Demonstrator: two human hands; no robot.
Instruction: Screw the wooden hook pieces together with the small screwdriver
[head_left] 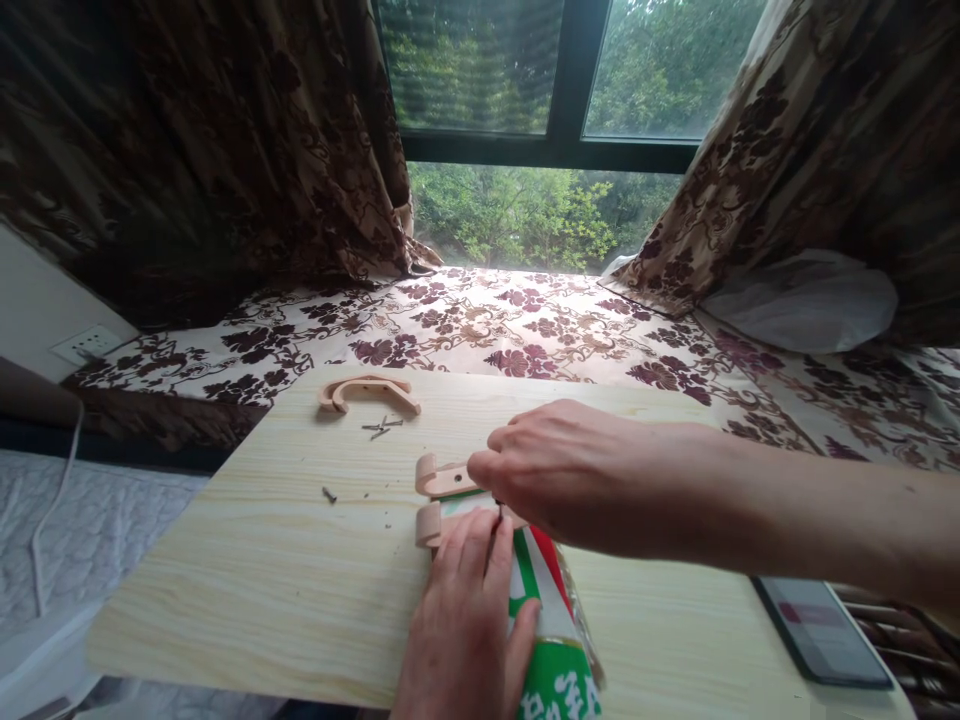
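Note:
Two curved wooden hooks lie side by side near the table's middle. My left hand (pixel 472 610) presses the nearer wooden hook (pixel 428 525) down with its fingertips, its thumb resting on a green, white and red plastic packet (pixel 559 670). The farther wooden hook (pixel 442 480), with a dark hole in it, is partly covered by my right hand (pixel 540 470). That hand is closed in a fist just above the left fingertips. A small dark shaft (pixel 500 509) shows beneath it; whatever the fist grips is hidden.
On the light wooden table (pixel 262 580), more curved wooden pieces (pixel 367 390) lie at the far left, with several screws (pixel 384 427) in front. One loose screw (pixel 329 495) is nearer. A phone (pixel 821 630) sits at the right edge. Behind is a flowered window seat (pixel 517 325).

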